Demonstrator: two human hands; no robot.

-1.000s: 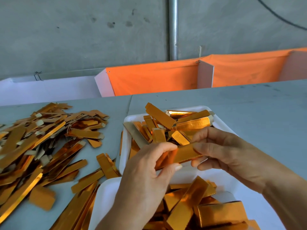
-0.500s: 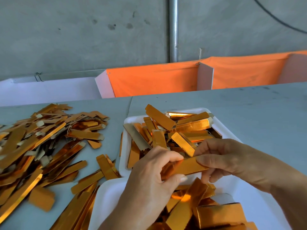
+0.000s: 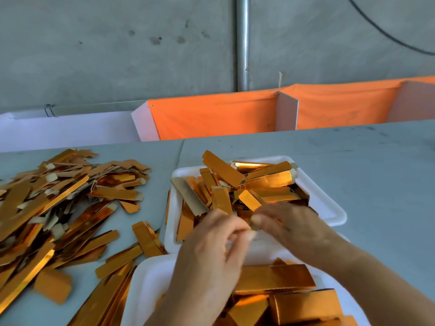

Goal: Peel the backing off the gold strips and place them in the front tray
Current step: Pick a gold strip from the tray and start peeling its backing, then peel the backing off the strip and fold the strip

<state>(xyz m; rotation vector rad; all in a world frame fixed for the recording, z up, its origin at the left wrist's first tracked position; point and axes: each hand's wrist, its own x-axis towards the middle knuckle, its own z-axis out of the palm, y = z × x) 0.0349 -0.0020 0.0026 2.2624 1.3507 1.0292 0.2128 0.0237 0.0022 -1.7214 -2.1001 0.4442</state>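
My left hand (image 3: 211,255) and my right hand (image 3: 294,229) meet fingertip to fingertip above the seam between two white trays, both blurred by motion. Between the fingertips shows a small pale scrap (image 3: 252,232), which looks like backing; both hands seem to pinch it. Just below the hands a wide gold strip (image 3: 275,277) lies flat on top of other gold pieces in the near tray (image 3: 146,283). The far tray (image 3: 329,208) is heaped with gold strips (image 3: 266,182).
A big loose pile of gold strips with pale tabs (image 3: 58,203) covers the grey table on the left, some running under the near tray's left edge. Behind the table stand orange-and-white dividers (image 3: 211,116) and a concrete wall with a metal pipe (image 3: 242,43).
Both hands dropped lower and came closer together. The long gold strip they held between them is no longer stretched between the fingers; a wide gold strip now lies in the near tray.
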